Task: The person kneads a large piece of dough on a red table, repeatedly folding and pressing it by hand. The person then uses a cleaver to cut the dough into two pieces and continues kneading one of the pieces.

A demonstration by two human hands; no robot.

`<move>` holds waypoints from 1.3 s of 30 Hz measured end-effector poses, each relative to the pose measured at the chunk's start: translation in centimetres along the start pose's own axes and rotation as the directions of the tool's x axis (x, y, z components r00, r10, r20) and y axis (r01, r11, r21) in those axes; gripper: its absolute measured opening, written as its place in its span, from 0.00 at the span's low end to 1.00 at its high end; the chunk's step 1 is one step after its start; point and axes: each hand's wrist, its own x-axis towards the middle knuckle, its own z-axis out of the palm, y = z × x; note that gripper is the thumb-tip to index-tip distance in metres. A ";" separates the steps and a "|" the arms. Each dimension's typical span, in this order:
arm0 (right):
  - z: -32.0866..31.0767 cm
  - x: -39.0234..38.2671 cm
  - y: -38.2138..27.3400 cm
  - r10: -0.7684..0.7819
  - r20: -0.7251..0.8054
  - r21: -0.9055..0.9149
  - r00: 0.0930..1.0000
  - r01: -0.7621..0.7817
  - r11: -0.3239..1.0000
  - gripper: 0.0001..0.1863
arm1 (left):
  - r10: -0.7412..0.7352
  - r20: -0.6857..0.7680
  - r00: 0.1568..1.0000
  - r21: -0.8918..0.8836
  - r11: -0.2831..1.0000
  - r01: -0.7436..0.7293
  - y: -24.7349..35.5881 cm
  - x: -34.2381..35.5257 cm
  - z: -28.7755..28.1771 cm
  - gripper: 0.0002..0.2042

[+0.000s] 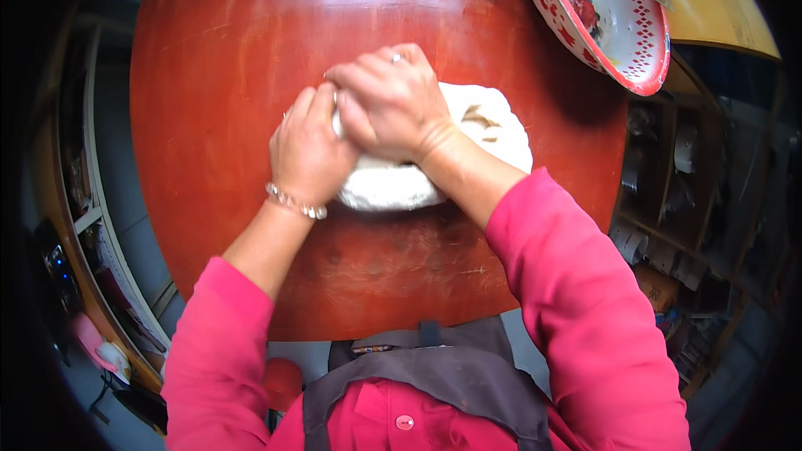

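A large lump of white dough (489,129) lies on a red-brown wooden table (225,42), with a dent in its right part. My left hand (313,146), a beaded bracelet at its wrist, grips the dough's left end. Crossing over from the right, my right hand (397,100) rests partly on the left one, with its fingers curled at the dough's upper left edge. A bit of dough shows between the two hands. The right hand is slightly blurred, and the undersides of both hands are hidden.
A white enamel basin (614,54) with red patterns stands at the table's far right, a shiny metal piece over its rim. Shelves (685,167) with assorted items line the right side. A white-framed cabinet (96,192) stands at the left. My dark apron (426,384) is close to the table's near edge.
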 end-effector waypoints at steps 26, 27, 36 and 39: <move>-7.7 -8.6 -4.0 0.260 -0.035 -0.272 0.965 -0.259 0.927 0.15 | 0.427 -0.190 0.884 0.178 0.900 -0.397 4.8 -1.3 3.5 0.08; -7.7 -7.5 -3.2 0.240 -0.036 -0.250 0.970 -0.242 0.938 0.14 | 0.427 -0.214 0.878 0.178 0.901 -0.395 5.2 0.0 3.5 0.08; -6.4 -2.9 1.9 0.265 -0.032 -0.092 0.964 -0.267 0.959 0.10 | 0.347 -0.187 0.919 0.151 0.935 -0.322 4.5 6.0 4.5 0.14; -4.9 -2.8 3.2 0.233 -0.142 -0.096 0.962 -0.247 0.964 0.13 | 0.277 -0.180 0.944 0.243 0.942 -0.230 3.2 7.1 5.6 0.18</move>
